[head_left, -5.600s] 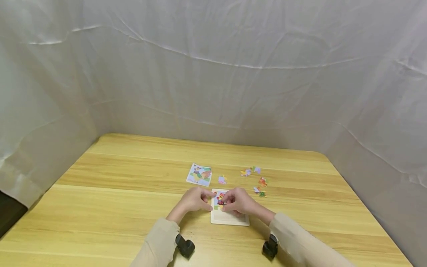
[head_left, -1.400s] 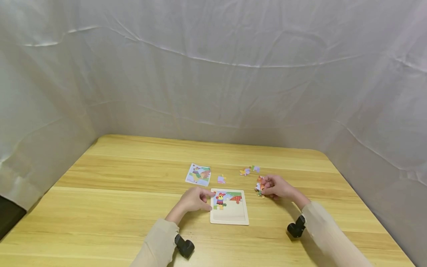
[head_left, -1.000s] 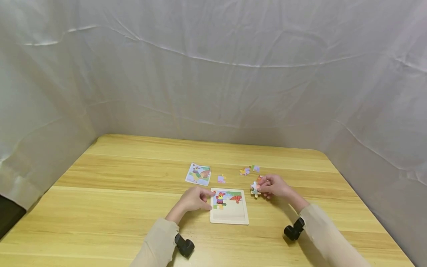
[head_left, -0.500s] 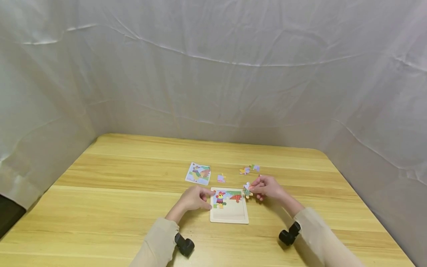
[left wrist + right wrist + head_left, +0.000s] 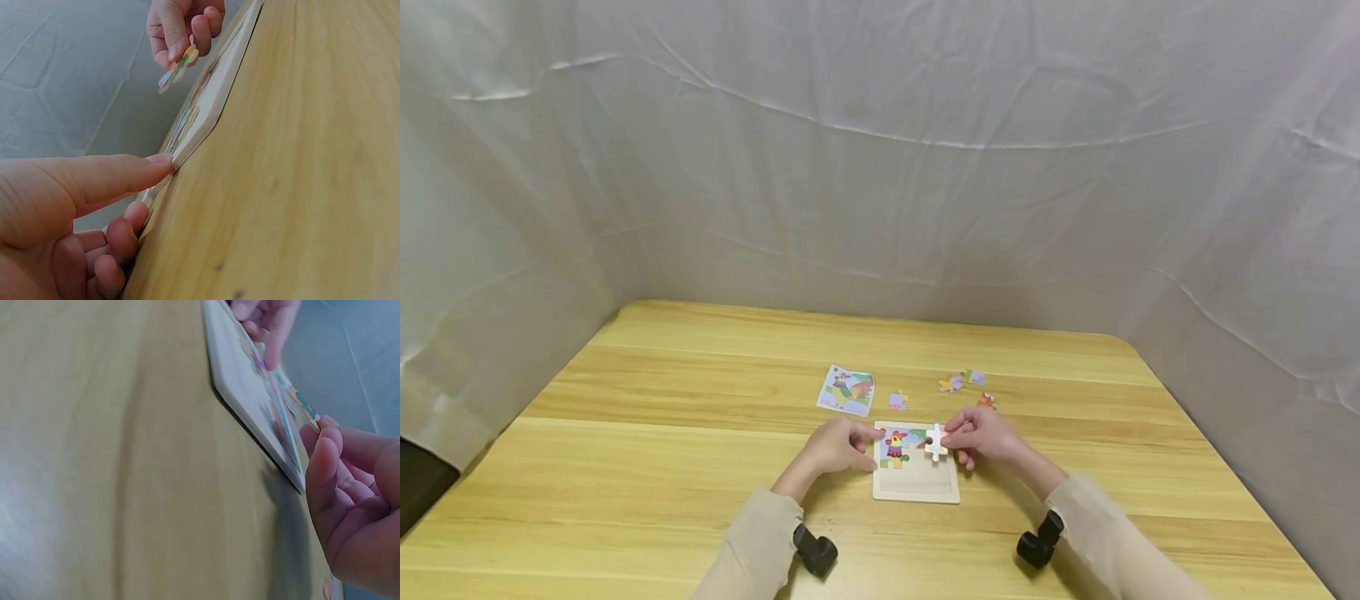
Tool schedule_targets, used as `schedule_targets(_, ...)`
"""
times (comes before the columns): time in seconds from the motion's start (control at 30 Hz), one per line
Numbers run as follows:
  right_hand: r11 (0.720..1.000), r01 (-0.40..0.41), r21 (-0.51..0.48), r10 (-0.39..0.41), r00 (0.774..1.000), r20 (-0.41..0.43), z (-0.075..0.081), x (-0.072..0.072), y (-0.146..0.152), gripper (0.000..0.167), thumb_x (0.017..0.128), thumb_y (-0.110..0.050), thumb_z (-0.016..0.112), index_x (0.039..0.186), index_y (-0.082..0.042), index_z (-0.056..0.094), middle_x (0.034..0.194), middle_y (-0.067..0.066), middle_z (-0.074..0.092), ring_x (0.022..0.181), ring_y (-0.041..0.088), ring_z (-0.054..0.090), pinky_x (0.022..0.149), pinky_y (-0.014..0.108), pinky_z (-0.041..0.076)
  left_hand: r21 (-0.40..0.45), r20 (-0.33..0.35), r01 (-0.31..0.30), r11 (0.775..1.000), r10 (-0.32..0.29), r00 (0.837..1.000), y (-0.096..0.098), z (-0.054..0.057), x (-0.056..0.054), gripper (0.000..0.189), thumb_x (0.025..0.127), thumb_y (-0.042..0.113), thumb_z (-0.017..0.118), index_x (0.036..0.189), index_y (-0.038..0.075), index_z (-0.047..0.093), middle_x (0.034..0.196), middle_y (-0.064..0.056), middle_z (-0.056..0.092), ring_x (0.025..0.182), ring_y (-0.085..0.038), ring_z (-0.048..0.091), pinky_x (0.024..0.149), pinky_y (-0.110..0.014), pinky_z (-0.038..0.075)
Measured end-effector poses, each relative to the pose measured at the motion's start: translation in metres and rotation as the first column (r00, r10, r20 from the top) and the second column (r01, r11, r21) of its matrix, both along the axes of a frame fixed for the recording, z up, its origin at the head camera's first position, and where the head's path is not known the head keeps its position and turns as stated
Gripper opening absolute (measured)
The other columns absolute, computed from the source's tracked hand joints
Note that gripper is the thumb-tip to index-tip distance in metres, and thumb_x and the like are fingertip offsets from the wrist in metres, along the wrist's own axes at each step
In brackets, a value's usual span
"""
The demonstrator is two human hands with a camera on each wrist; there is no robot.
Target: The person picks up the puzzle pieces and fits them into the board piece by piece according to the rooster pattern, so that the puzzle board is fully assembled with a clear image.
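A square wooden puzzle tray (image 5: 917,498) lies on the table, with several pieces of a rooster picture (image 5: 895,444) set in its upper part. My left hand (image 5: 835,447) touches the tray's left edge, thumb and index finger apart; in the left wrist view its thumb (image 5: 125,174) lies against the rim. Over the tray's right side, my right hand (image 5: 985,435) pinches a jigsaw puzzle piece (image 5: 936,443) between thumb and fingers. That piece (image 5: 180,67) is tilted and held above the tray in the left wrist view.
Behind the tray lie a printed rooster picture sheet (image 5: 847,392) and a loose lilac piece (image 5: 898,402). More loose pieces lie to the back right: a yellow and lilac one (image 5: 951,384), a green and lilac one (image 5: 974,377) and a red-orange one (image 5: 987,401).
My right hand left the tray, took a puzzle piece from the loose ones at the right and carried it left over the tray. The left hand has stayed at the tray's edge.
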State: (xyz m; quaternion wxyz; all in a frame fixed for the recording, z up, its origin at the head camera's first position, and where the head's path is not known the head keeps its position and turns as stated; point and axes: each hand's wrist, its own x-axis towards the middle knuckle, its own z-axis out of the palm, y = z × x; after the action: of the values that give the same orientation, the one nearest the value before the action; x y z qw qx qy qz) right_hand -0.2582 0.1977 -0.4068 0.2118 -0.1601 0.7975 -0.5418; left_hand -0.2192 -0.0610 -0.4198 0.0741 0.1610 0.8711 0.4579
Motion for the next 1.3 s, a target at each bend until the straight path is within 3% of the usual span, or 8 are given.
schedule_targets(0.53,0.998,-0.064,-0.008,0.064,0.997,0.04,-0.008,0.005,-0.022,0.016,0.08,-0.004,0.064,0.087,0.007,0.055,0.054,0.008,0.057,0.039,0.011,0.052,0.04,0.026,0.045,-0.006,0.01,-0.003,1.0,0.003,1.0,0.0,0.001,0.001,0.039,0.067,0.004,0.074,0.105,0.003,0.066,0.054,0.004,0.041,0.047,-0.007,0.03,0.043,-0.02,0.024)
schedule_targets(1.3,0.993,-0.077,0.085,0.079,0.997,-0.016,-0.006,0.006,-0.033,0.014,0.08,-0.005,0.064,0.081,0.004,0.053,0.054,0.007,0.055,0.035,0.012,0.05,0.037,0.029,0.044,0.015,-0.009,0.005,1.0,-0.005,1.0,0.0,-0.001,0.0,0.038,0.067,0.003,0.074,0.104,0.001,0.066,0.056,0.004,0.042,0.048,-0.008,0.032,0.044,-0.021,0.025)
